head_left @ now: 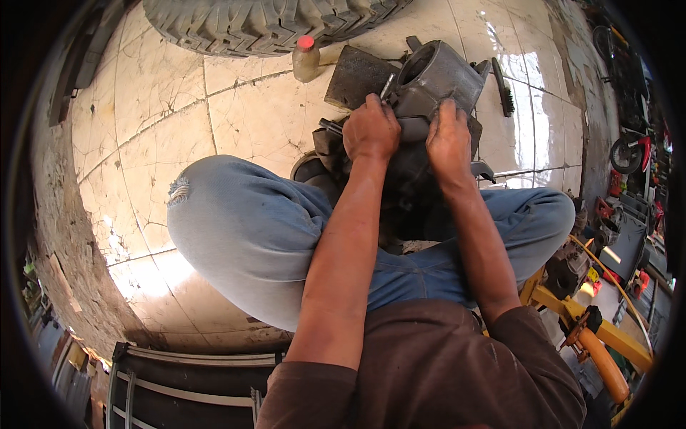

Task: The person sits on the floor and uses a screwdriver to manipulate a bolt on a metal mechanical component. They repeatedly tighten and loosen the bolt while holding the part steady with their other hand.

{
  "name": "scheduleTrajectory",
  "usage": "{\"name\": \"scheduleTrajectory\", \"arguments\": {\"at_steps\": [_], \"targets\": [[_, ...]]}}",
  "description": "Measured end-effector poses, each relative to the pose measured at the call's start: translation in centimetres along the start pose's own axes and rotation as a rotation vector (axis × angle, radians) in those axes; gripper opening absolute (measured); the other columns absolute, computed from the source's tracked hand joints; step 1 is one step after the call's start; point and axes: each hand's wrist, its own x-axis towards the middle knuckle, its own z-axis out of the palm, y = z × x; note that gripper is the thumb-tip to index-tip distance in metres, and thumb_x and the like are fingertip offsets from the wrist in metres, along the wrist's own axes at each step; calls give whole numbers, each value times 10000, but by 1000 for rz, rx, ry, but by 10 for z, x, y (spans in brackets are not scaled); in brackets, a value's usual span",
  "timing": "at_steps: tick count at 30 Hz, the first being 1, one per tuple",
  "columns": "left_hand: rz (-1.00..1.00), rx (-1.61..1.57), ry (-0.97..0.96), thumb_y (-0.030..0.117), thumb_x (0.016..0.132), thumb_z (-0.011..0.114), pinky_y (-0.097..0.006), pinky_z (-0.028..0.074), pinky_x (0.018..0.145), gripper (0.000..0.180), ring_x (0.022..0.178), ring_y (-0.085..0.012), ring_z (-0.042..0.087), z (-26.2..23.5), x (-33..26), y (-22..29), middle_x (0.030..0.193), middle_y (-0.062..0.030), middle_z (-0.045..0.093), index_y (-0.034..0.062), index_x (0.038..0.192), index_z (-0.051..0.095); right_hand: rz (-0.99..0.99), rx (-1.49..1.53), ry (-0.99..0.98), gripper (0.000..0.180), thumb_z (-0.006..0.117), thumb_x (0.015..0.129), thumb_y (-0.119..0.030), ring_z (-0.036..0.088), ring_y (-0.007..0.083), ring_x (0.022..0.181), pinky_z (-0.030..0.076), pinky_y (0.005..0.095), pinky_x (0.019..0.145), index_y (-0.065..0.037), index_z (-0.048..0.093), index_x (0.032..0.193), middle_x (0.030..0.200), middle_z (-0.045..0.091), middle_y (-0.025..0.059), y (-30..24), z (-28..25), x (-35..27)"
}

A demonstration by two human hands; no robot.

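Note:
Between my bent knees stands a dark grey cast metal housing (pixel 444 77) with a round opening at its upper end. My left hand (pixel 371 129) is closed beside its left side, and a slim silver metal rod (pixel 388 86) sticks up from the fingers. A short dark tube end (pixel 330 126) shows just left of that hand. My right hand (pixel 449 143) is closed at the housing's near right edge, fingers pressed together; what they grip is hidden. A dark flat block (pixel 357 77) lies against the housing's left side.
A big treaded tyre (pixel 279 28) lies at the far side. Near it stands a small bottle with a red cap (pixel 306 60). A black brush (pixel 503 87) rests right of the housing. A dark-framed rack (pixel 193 386) is at lower left, a yellow metal frame (pixel 607 339) at lower right.

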Motion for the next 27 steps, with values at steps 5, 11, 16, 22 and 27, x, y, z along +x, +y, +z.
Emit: {"name": "scheduleTrajectory", "arguments": {"at_steps": [5,11,16,22,27], "targets": [[28,5,60,278,986,523,-533,546,759,241,832,-421,700,3,1,-1,874,-208,722,53,963,607,-147,146,-29,258,595,940,-62,612,543,927,493,583,780,-6,514,1178,1039,627,312,21,-14,15],[32,1,53,283,990,522,-527,548,766,247,840,-423,700,5,0,0,887,-213,724,53,962,606,-113,115,29,244,589,940,-51,617,530,932,498,568,784,18,515,1163,1060,637,311,21,-9,4],[11,-26,16,290,1005,487,-555,525,794,278,878,-463,690,2,-1,-1,902,-246,720,43,1002,615,-105,66,66,281,595,937,-51,623,539,941,512,575,794,-3,501,1197,1089,615,319,16,0,-1],[20,-7,18,281,995,511,-541,541,773,254,849,-440,697,2,-2,-2,895,-227,722,47,968,608,86,-30,-28,299,605,943,-91,622,567,937,517,607,808,-56,485,1215,1081,581,327,-11,6,-4],[17,9,26,277,985,533,-534,547,763,244,843,-425,701,3,-1,-1,901,-215,724,45,965,607,-50,0,-39,250,591,957,-99,619,556,919,502,613,797,-41,486,1176,1054,598,322,5,-3,8]]}}
